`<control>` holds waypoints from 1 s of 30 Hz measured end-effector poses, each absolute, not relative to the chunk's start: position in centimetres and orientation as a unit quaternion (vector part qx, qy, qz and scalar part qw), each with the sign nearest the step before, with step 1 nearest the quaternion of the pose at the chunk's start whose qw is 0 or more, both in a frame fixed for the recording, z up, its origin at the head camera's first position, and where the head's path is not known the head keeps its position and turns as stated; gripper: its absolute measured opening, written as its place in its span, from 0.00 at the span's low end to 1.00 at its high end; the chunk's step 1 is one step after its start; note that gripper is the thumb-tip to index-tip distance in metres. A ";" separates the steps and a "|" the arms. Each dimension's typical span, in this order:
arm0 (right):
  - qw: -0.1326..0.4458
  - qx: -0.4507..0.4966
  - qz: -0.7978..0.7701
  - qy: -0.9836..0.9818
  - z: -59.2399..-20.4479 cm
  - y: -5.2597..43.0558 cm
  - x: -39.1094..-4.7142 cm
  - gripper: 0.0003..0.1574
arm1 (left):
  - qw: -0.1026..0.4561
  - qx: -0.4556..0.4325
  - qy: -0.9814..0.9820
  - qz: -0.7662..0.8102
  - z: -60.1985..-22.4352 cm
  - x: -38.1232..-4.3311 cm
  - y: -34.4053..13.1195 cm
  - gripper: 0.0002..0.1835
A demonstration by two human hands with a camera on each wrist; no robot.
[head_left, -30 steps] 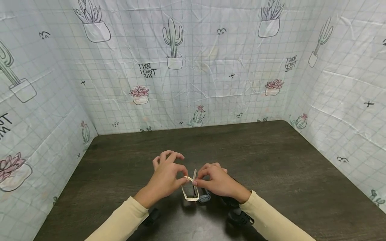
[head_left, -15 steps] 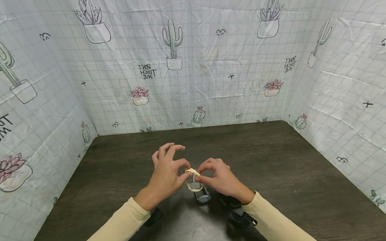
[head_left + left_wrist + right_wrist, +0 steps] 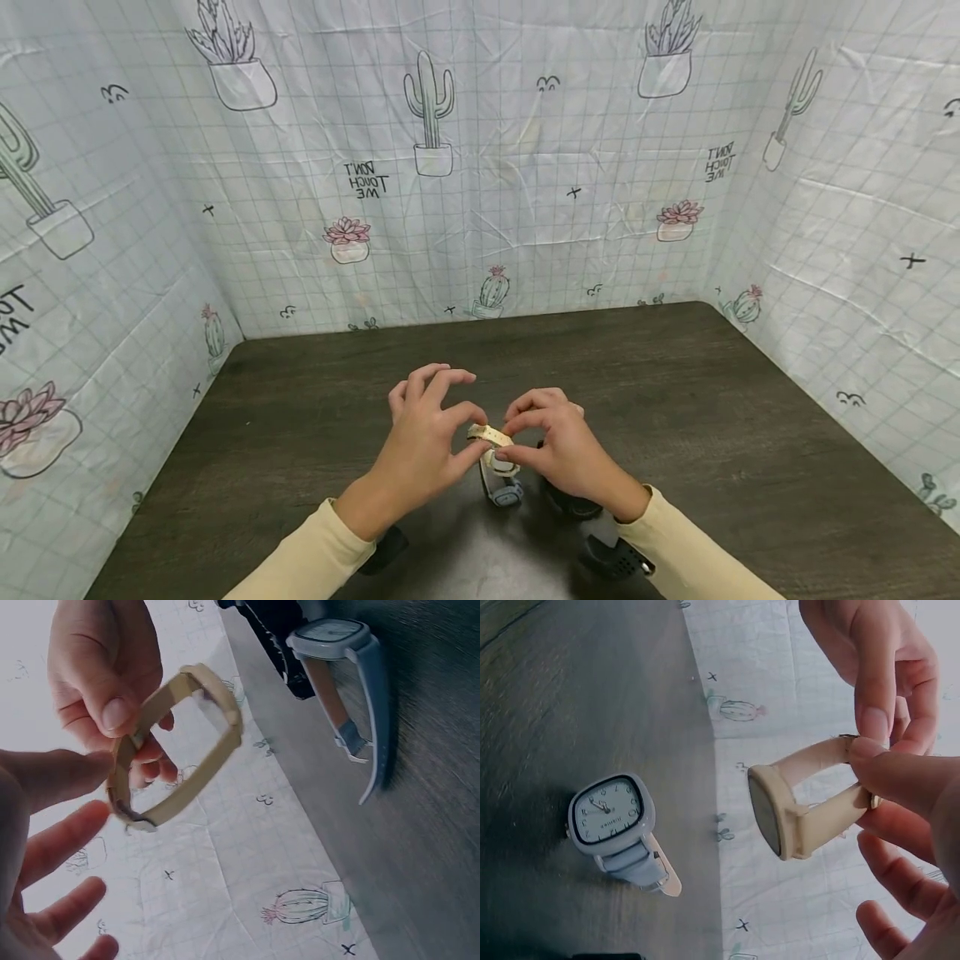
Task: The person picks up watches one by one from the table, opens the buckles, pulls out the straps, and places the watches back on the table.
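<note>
A cream wristwatch is held up off the table between both hands, its strap joined in a loop and its case hanging at the lower side. My left hand pinches the strap between thumb and index finger, the other fingers spread. From the right, my right hand pinches the strap with its thumb and index finger close to the left fingertips. These fingertips cover part of the buckle area. Below the hands, a blue-grey wristwatch with a square face stands on the table.
A black strap lies beside the blue-grey watch, and a dark object shows partly under my right hand. Black devices sit under both wrists. The dark wooden table ends at a patterned cloth on three sides.
Both hands have shifted slightly right and turned the cream watch, tilting its strap toward the camera. The strap end that stuck up earlier no longer shows. The blue-grey watch has stayed in place.
</note>
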State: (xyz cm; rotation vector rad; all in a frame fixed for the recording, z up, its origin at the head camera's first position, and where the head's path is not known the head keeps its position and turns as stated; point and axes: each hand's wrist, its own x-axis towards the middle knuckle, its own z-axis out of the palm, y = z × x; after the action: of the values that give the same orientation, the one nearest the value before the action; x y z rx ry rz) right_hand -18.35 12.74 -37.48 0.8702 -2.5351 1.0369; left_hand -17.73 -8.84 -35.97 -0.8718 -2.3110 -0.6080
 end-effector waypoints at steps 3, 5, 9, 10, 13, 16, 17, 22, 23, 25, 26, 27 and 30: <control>0.145 0.308 0.344 -0.875 -37.4 12.9 -18.2 0.09 | 0.267 -0.336 -0.876 -0.220 -35.8 -17.6 -8.7 0.09; 0.146 0.313 0.341 -0.874 -37.4 13.0 -18.1 0.09 | 0.246 -0.338 -0.884 -0.212 -35.8 -17.5 -8.7 0.08; 0.149 0.321 0.342 -0.871 -37.4 13.1 -18.0 0.10 | 0.219 -0.336 -0.893 -0.205 -35.8 -17.4 -8.6 0.07; 0.151 0.323 0.343 -0.869 -37.4 13.1 -18.0 0.10 | 0.215 -0.335 -0.894 -0.205 -35.8 -17.4 -8.5 0.07; 0.152 0.328 0.347 -0.865 -37.5 13.2 -18.0 0.11 | 0.204 -0.336 -0.895 -0.209 -35.7 -17.4 -8.4 0.05; 0.146 0.330 0.348 -0.866 -37.4 13.2 -18.0 0.11 | 0.195 -0.339 -0.895 -0.213 -35.7 -17.4 -8.3 0.04; 0.144 0.329 0.347 -0.866 -37.4 13.2 -18.0 0.11 | 0.191 -0.339 -0.896 -0.215 -35.7 -17.4 -8.2 0.04; 0.143 0.329 0.342 -0.869 -37.4 13.3 -17.9 0.10 | 0.177 -0.344 -0.895 -0.222 -35.7 -17.4 -8.1 0.04; 0.143 0.329 0.341 -0.869 -37.3 13.3 -17.9 0.10 | 0.176 -0.345 -0.895 -0.222 -35.7 -17.4 -8.1 0.04; 0.146 0.329 0.341 -0.868 -37.3 13.3 -17.9 0.10 | 0.174 -0.346 -0.894 -0.223 -35.6 -17.4 -8.0 0.04; 0.147 0.329 0.341 -0.868 -37.3 13.3 -17.8 0.10 | 0.175 -0.346 -0.894 -0.224 -35.6 -17.4 -8.0 0.04; 0.147 0.328 0.342 -0.868 -37.2 13.3 -17.8 0.10 | 0.176 -0.345 -0.895 -0.223 -35.6 -17.4 -8.0 0.04; 0.148 0.325 0.344 -0.868 -37.3 13.3 -17.8 0.10 | 0.183 -0.341 -0.895 -0.223 -35.6 -17.4 -8.0 0.04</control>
State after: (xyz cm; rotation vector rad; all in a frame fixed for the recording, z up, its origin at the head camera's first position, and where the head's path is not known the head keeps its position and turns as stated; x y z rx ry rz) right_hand -17.81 13.32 -37.26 0.9353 -2.4979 0.9903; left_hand -17.35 -7.99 -35.61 -0.9636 -2.5241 -0.6297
